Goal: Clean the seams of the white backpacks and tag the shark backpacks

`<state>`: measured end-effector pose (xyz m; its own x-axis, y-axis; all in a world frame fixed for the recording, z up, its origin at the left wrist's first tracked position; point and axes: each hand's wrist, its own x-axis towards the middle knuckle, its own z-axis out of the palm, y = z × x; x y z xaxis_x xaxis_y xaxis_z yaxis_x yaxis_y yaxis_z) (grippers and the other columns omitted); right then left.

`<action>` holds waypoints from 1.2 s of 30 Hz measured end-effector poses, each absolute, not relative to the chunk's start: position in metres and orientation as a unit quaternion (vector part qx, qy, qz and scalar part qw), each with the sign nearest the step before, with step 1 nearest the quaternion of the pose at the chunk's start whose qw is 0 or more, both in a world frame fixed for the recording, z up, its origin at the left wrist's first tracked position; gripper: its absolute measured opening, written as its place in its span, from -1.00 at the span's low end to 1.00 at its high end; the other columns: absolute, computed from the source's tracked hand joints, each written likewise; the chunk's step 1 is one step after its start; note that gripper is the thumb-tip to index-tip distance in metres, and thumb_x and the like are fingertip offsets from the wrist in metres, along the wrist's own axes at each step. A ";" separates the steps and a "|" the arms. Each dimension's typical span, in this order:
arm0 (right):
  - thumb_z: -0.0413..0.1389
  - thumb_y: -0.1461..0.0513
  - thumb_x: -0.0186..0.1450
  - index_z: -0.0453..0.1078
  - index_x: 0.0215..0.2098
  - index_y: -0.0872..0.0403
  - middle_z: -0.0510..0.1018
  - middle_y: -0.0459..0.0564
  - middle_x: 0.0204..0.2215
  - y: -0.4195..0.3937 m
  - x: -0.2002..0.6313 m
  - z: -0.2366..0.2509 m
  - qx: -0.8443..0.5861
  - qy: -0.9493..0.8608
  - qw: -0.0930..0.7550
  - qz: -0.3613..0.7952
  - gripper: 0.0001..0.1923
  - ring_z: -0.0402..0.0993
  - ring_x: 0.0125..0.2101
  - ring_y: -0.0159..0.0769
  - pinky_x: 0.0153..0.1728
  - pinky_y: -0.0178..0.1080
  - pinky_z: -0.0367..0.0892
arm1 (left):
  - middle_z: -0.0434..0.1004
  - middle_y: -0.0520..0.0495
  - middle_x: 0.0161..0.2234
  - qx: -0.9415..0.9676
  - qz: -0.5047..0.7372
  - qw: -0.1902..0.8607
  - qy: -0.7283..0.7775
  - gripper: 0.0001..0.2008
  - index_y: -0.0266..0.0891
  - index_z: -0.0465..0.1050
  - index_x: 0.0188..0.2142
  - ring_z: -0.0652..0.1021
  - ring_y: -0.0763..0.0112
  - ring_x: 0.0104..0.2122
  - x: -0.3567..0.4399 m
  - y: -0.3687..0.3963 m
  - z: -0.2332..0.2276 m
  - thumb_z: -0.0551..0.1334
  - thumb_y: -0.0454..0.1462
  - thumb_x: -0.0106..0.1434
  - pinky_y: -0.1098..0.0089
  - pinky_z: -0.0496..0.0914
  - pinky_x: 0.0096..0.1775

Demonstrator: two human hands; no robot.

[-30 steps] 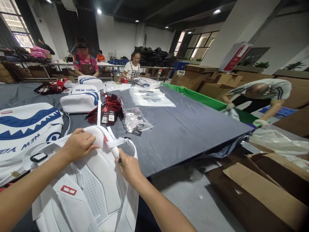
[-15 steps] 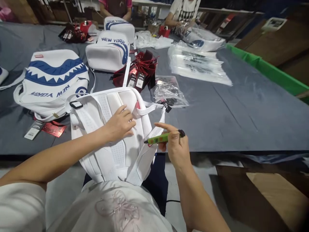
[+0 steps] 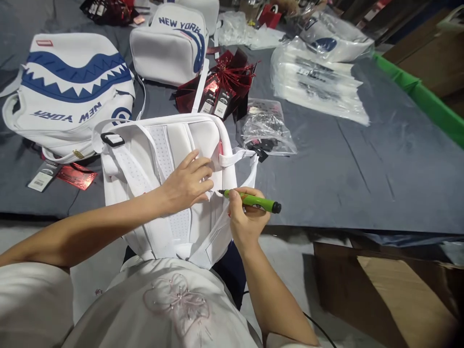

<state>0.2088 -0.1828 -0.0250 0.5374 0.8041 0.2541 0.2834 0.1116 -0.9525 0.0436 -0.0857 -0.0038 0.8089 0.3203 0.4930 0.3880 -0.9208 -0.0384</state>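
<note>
Pinching a marker point(image 3: 264, 203), the right hand point(image 3: 249, 220) flanks the backpack point(image 3: 203, 220), left hand point(image 3: 188, 186) spread atop.

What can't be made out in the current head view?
Head view:
Far side of the white padded backpack: hidden by its own body.
Whether the slim green plastic marker touches it: tip too small.
Print on the black-and-white card tags: too small.
Exact contents of the clear plastic bag: obscured by glare, creases.

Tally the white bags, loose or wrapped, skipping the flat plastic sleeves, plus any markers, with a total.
White bag under the left hand: 1
Other unwrapped white bags: 3, one cut off at the top
Plastic-wrapped white bag: 1
Green marker in the right hand: 1
Total: 6
</note>
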 end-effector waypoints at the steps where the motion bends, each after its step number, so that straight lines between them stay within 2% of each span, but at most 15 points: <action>1: 0.24 0.04 0.26 0.40 -0.30 0.09 0.43 -0.18 -0.58 -0.182 0.208 -0.027 -0.631 -0.432 0.608 0.213 -0.72 0.30 -0.66 -0.44 -0.61 -0.31 0.24 | 0.52 -0.14 -0.15 -0.949 -0.246 0.073 -0.185 -0.81 -0.25 0.47 -0.30 0.40 0.05 0.11 0.044 -0.086 -0.006 0.33 -0.16 0.23 -0.17 0.22 0.25; 13: 0.19 0.05 0.33 0.40 -0.22 0.07 0.50 -0.10 -0.47 -0.178 0.213 -0.039 -0.641 -0.525 0.530 0.180 -0.75 0.40 -0.59 -0.38 -0.56 -0.26 0.32 | 0.54 -0.17 -0.09 -0.948 -0.248 0.087 -0.178 -0.91 -0.28 0.47 -0.33 0.39 -0.01 0.17 0.044 -0.083 -0.011 0.28 -0.27 0.26 -0.19 0.26 0.23; 20: 0.18 0.07 0.34 0.38 -0.23 0.07 0.51 -0.09 -0.42 -0.179 0.214 -0.036 -0.646 -0.534 0.524 0.151 -0.77 0.39 -0.59 -0.40 -0.53 -0.26 0.33 | 0.54 -0.18 -0.07 -0.947 -0.251 0.086 -0.181 -0.91 -0.27 0.47 -0.33 0.40 0.01 0.18 0.044 -0.085 -0.011 0.25 -0.29 0.29 -0.18 0.26 0.23; 25: 0.17 0.06 0.34 0.40 -0.25 0.07 0.48 -0.14 -0.51 -0.178 0.214 -0.032 -0.655 -0.534 0.512 0.153 -0.76 0.37 -0.62 -0.41 -0.54 -0.27 0.32 | 0.55 -0.18 -0.07 -0.944 -0.252 0.102 -0.185 -0.90 -0.28 0.47 -0.34 0.41 0.01 0.17 0.045 -0.085 -0.012 0.26 -0.28 0.29 -0.16 0.29 0.22; 36: 0.16 0.07 0.34 0.42 -0.36 0.08 0.49 -0.13 -0.53 -0.173 0.213 -0.017 -0.663 -0.532 0.500 0.167 -0.75 0.37 -0.62 -0.42 -0.55 -0.30 0.30 | 0.53 -0.19 -0.05 -0.946 -0.248 0.083 -0.190 -0.88 -0.27 0.45 -0.33 0.38 0.05 0.19 0.044 -0.084 -0.016 0.25 -0.26 0.30 -0.15 0.23 0.26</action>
